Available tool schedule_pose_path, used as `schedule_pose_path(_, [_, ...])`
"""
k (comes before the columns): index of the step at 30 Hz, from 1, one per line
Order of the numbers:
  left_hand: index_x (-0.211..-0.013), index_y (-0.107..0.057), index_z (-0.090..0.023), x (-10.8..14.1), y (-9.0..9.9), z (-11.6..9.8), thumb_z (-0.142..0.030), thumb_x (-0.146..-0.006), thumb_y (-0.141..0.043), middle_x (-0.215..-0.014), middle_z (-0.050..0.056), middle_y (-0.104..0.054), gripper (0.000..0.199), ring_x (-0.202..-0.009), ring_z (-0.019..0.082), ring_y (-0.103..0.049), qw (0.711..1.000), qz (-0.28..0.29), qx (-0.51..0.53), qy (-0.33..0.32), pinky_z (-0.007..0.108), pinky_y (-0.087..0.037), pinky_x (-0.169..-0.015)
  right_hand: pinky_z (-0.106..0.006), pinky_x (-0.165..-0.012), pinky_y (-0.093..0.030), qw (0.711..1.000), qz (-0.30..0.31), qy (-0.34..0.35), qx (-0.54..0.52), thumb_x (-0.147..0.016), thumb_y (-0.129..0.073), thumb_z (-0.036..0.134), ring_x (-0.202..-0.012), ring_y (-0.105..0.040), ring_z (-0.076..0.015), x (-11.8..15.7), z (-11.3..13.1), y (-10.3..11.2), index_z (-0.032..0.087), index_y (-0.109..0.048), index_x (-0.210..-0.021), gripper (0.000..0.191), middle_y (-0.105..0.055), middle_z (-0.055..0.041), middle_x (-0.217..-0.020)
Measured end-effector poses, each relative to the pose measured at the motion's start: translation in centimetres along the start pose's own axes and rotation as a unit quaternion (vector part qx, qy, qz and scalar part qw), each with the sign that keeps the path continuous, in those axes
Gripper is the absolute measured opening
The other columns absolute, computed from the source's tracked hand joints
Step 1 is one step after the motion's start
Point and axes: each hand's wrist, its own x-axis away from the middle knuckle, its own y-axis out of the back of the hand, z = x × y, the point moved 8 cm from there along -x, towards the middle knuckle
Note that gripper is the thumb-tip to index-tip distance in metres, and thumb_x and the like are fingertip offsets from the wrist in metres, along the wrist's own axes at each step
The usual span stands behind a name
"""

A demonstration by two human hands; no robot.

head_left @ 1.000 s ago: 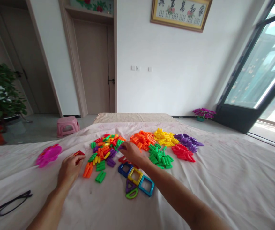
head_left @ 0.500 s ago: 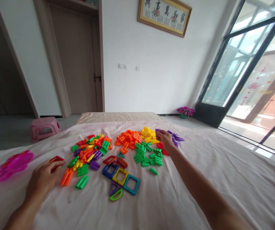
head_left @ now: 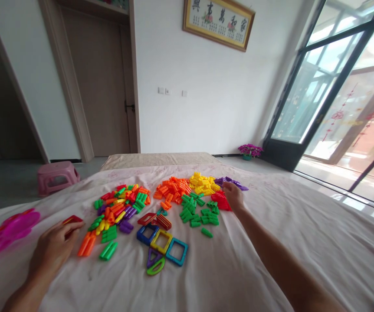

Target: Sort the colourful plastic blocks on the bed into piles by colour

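My left hand [head_left: 55, 242], its fingers closed, pinches a red magnetic tile [head_left: 73, 219] beside a mixed heap of coloured plastic blocks [head_left: 118, 206]. Across the bed-like surface, my right hand [head_left: 234, 195] is just in front of the purple blocks [head_left: 231, 181] and touches or overlaps the red blocks [head_left: 218, 199]. Its fingers are slightly bent, with no block visible in them. Yellow blocks [head_left: 203, 184], orange blocks [head_left: 172, 188] and green blocks [head_left: 188, 210] lie in separate piles to its left.
Joined magnetic tiles [head_left: 161, 240] lie in the middle front, with red tiles [head_left: 163, 222] behind. A magenta plastic item [head_left: 13, 229] is at far left on the wrinkled cloth [head_left: 226, 268]. A pink stool [head_left: 58, 177] stands on the floor beyond.
The purple block at my right fingertips has left them, and that hand has moved slightly right and nearer, beside the purple and red piles. My left hand still holds the red tile; the view shifted slightly.
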Motion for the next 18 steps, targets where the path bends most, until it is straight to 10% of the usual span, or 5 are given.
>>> schedule_pose_path(9, [-0.1, -0.077, -0.019, 0.1, 0.5, -0.4, -0.036, -0.085, -0.05, -0.109, 0.008, -0.074, 0.035, -0.1, 0.024, -0.067, 1.0, -0.018, 0.0, -0.016, 0.034, -0.049, -0.094, -0.044, -0.1, -0.049, 0.976, 0.186, 0.107, -0.041, -0.086, -0.056, 0.04, -0.11, -0.065, -0.0285, 8.9, 4.6, -6.2, 0.02, -0.074, -0.11, 0.036, -0.074, -0.0103, -0.113])
schedule_pose_path(18, [-0.099, -0.077, -0.017, 0.1, 0.7, -0.8, -0.035, -0.084, -0.05, -0.109, 0.009, -0.074, 0.036, -0.1, 0.025, -0.067, 1.0, -0.021, 0.011, -0.013, 0.035, -0.049, -0.095, -0.044, -0.105, -0.045, 0.973, 0.189, 0.104, -0.085, -0.092, -0.052, 0.05, -0.117, -0.062, -0.0285, 7.6, 7.1, -6.8, 0.019, -0.071, -0.114, 0.043, -0.07, -0.0127, -0.122])
